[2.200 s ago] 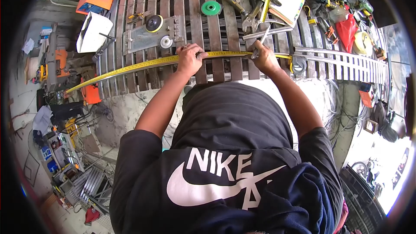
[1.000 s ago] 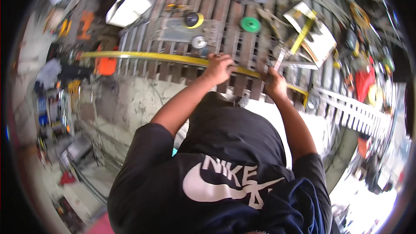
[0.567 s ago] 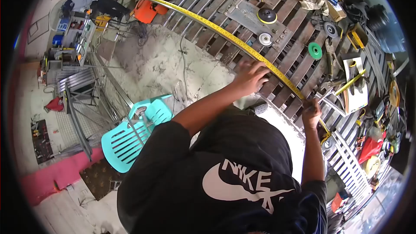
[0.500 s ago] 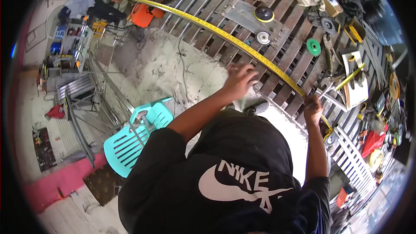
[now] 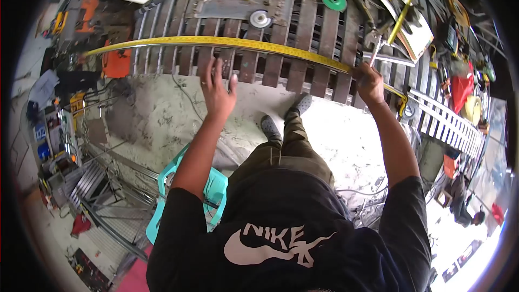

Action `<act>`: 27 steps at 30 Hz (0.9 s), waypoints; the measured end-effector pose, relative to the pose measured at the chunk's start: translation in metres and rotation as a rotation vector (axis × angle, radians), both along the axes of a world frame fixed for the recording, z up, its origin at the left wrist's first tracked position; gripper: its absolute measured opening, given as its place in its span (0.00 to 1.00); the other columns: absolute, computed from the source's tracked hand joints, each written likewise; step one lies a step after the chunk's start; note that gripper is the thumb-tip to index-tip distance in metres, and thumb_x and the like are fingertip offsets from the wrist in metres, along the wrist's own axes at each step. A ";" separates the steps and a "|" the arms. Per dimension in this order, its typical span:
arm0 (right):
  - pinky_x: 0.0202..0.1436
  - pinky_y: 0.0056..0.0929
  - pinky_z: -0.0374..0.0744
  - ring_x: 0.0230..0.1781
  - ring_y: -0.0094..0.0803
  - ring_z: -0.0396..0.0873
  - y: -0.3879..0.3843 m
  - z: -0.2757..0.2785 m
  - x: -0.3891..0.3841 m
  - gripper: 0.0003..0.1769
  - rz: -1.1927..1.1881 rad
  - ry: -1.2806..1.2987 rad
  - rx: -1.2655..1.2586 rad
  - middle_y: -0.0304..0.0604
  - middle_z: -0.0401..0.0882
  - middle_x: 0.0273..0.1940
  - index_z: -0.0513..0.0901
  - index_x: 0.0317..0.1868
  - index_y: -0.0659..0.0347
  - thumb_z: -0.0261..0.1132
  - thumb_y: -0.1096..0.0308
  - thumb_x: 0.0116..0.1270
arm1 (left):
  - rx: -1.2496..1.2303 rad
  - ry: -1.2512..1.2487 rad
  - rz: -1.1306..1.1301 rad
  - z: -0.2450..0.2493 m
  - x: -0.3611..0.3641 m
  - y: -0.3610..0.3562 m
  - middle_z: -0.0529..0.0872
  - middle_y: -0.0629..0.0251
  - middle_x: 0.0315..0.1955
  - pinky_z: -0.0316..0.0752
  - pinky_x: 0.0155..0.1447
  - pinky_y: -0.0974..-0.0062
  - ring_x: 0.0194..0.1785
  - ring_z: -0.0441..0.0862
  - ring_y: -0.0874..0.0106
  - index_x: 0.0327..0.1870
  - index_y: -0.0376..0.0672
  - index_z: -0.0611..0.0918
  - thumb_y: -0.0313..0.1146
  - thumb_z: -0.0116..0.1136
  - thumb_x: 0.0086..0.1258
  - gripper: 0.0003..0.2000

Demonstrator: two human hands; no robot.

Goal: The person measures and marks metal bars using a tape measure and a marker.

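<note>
One yellow tape point(image 5: 232, 41): along the slatted bench point(image 5: 297, 77); could shift, only one hand steadying it.
Left hand point(image 5: 218, 89): fingers spread, holding nothing.
Right hand point(image 5: 370, 84): fingers clenched around pale stick point(image 5: 374, 55), against tape.

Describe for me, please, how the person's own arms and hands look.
The left hand and right hand are ungloved. Short, plain black sleeves leave the forearms bare, with nothing visibly worn at the wrists.

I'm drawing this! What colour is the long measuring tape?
Yellow; the measuring tape shows best in the head view.
</note>
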State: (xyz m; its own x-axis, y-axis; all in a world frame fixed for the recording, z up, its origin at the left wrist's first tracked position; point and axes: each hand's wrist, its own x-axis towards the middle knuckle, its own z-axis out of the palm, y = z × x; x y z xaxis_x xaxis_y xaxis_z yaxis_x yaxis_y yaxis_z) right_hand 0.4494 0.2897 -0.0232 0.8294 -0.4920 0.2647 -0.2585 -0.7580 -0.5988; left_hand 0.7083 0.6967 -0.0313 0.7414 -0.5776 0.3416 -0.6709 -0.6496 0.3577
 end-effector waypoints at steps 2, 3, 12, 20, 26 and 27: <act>0.38 0.53 0.83 0.39 0.61 0.89 0.001 0.003 0.001 0.13 -0.019 0.035 -0.009 0.54 0.87 0.35 0.77 0.35 0.59 0.76 0.70 0.71 | -0.012 -0.108 -0.025 0.007 0.014 -0.025 0.71 0.52 0.79 0.63 0.83 0.38 0.81 0.69 0.47 0.79 0.43 0.76 0.44 0.68 0.79 0.31; 0.38 0.53 0.83 0.39 0.61 0.89 0.001 0.004 0.001 0.13 -0.018 0.043 -0.006 0.54 0.87 0.35 0.78 0.35 0.58 0.76 0.70 0.72 | -0.001 -0.130 -0.042 0.008 0.019 -0.036 0.72 0.54 0.78 0.63 0.83 0.37 0.80 0.70 0.48 0.78 0.44 0.77 0.44 0.69 0.79 0.30; 0.42 0.58 0.84 0.43 0.64 0.88 -0.002 0.002 -0.003 0.09 0.005 0.083 -0.011 0.55 0.87 0.40 0.81 0.41 0.56 0.75 0.67 0.71 | -0.134 -0.220 -0.149 -0.027 0.018 -0.075 0.85 0.61 0.64 0.67 0.82 0.39 0.73 0.80 0.55 0.65 0.48 0.90 0.40 0.74 0.76 0.19; 0.45 0.56 0.85 0.44 0.64 0.87 0.002 0.007 -0.006 0.07 -0.002 0.136 -0.016 0.54 0.88 0.44 0.84 0.44 0.55 0.73 0.70 0.70 | -0.124 -0.268 -0.265 -0.018 0.015 -0.091 0.92 0.64 0.52 0.71 0.77 0.52 0.63 0.86 0.60 0.57 0.43 0.93 0.38 0.77 0.72 0.16; 0.47 0.56 0.85 0.45 0.63 0.88 -0.002 -0.001 -0.006 0.09 0.009 0.125 -0.003 0.54 0.88 0.44 0.84 0.46 0.54 0.71 0.74 0.66 | -0.120 -0.283 -0.298 -0.019 -0.005 -0.111 0.92 0.63 0.53 0.71 0.77 0.53 0.62 0.86 0.59 0.56 0.44 0.93 0.39 0.76 0.72 0.15; 0.47 0.56 0.85 0.45 0.63 0.88 -0.001 -0.001 -0.005 0.09 0.006 0.119 -0.014 0.53 0.88 0.44 0.85 0.46 0.54 0.71 0.74 0.66 | -0.125 -0.284 -0.304 -0.018 -0.008 -0.114 0.92 0.63 0.53 0.71 0.76 0.53 0.62 0.87 0.59 0.56 0.43 0.92 0.38 0.76 0.72 0.16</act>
State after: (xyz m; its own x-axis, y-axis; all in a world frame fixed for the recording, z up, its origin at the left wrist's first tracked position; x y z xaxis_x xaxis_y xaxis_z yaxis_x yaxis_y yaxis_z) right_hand 0.4439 0.2888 -0.0239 0.8584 -0.4836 0.1711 -0.3221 -0.7677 -0.5540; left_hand 0.7005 0.5826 -0.0497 0.4108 -0.6964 0.5885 -0.9080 -0.3709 0.1949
